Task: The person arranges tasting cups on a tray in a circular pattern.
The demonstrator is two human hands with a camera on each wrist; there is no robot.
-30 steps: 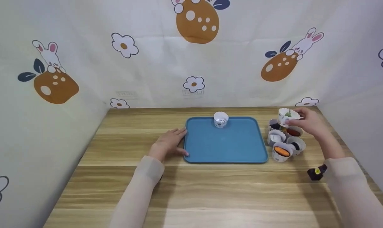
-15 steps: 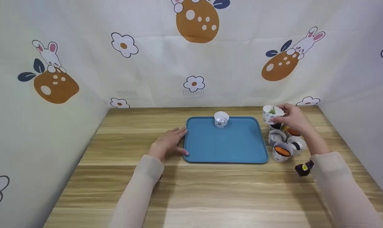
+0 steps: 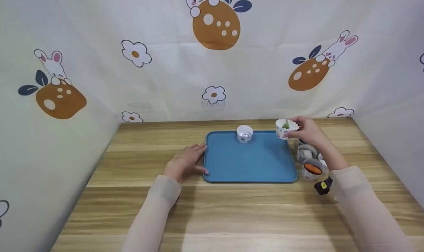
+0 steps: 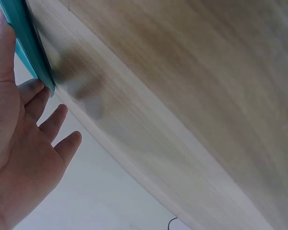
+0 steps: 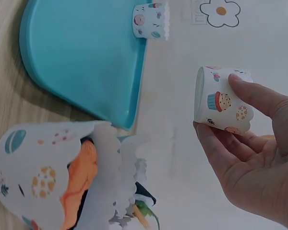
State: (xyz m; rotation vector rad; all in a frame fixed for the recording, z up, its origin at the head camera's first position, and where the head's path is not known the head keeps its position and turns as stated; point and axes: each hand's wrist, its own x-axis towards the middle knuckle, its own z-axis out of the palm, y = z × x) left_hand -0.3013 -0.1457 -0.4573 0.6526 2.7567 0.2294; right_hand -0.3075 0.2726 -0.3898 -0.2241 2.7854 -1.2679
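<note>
Cups (image 3: pixel 308 176) stand right of the tray (image 3: pixel 247 162) (another cup (image 3: pixel 244 139) at its rear).

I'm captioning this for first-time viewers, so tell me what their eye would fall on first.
Probably the rounded rectangular blue tray on the brown wood-grain table, with a white patterned paper cup standing at its far edge. Next, the right hand, holding another scalloped white paper cup raised near the tray's far right corner. Behind, large orange-brown fruits with white rabbits, printed on the pale backdrop, also stand out.
</note>
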